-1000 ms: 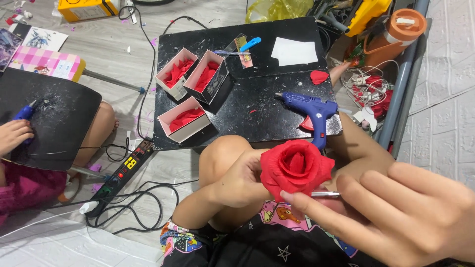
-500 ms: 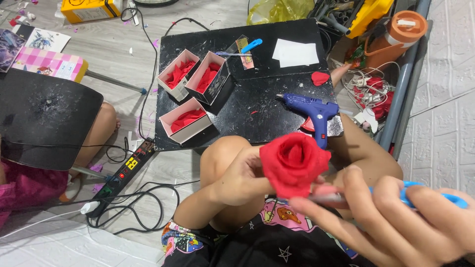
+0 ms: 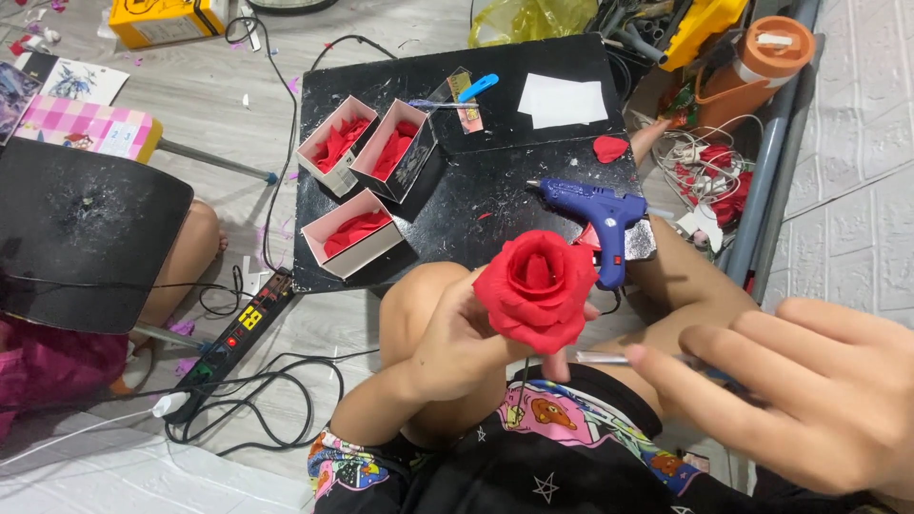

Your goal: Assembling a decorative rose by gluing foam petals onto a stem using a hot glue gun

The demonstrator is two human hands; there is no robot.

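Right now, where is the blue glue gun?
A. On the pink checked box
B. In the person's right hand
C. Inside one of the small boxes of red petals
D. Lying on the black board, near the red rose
D: the blue glue gun lies on the black board, untouched, just beyond the red rose that the left hand holds up by its base.

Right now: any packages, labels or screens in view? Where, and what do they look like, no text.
Three open boxes: left part of the black board, rectangular, pale walls, red petals inside.
Yellow box: top left on the floor, rectangular, printed label.
Pink checked box: left, flat, yellow edge.
Power strip: floor below the board, black, yellow label, red lights.
Sticker on the glue gun: blue gun, small pale patch.
Screens: none.
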